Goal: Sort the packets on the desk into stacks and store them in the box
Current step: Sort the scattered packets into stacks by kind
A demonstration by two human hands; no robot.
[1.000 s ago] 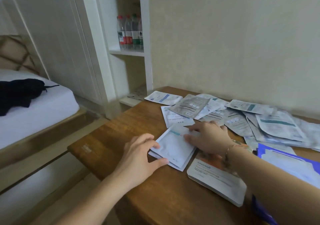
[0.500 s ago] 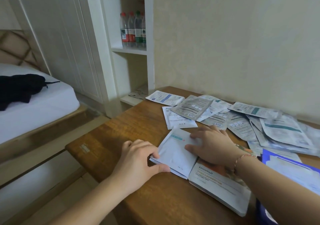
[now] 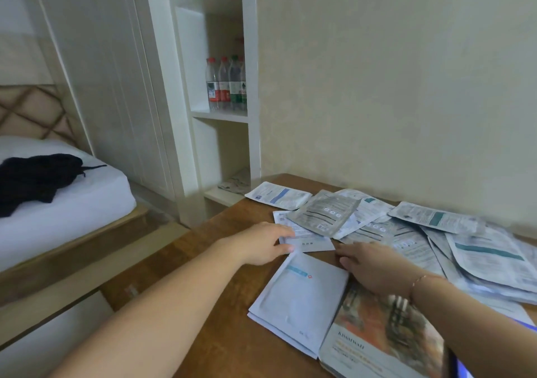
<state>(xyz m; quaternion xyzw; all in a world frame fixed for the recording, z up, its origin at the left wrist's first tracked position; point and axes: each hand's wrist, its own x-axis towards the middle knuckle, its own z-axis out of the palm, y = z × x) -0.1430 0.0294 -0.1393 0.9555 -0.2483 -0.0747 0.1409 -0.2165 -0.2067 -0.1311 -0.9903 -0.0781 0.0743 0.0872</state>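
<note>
Packets [image 3: 412, 232] lie all over the far right part of the desk [image 3: 203, 261], in a messy pile by the wall. Two neat stacks sit near the front edge: a white stack [image 3: 299, 299] and, just beside it on the right, an orange stack [image 3: 377, 334].

The left hand [image 3: 258, 244] reaches to a small white packet [image 3: 308, 239] just past the white stack. Its fingertips touch that packet's left end, with the thumb at the near edge. The fingers look a little curled, but I cannot tell if they pinch it yet. The packet lies to the right of those fingers, and its long side runs left to right. The left hand is the nearer one to it.

The right hand [image 3: 369, 267] lies flat, fingers straight and close together, touching the right edge of the white stack. It holds nothing.

I count two stacks and two hands. The loose packets overlap too much to count well, but there are more than ten. I cannot clearly see the box; only a blue edge shows at the bottom right corner.
</note>
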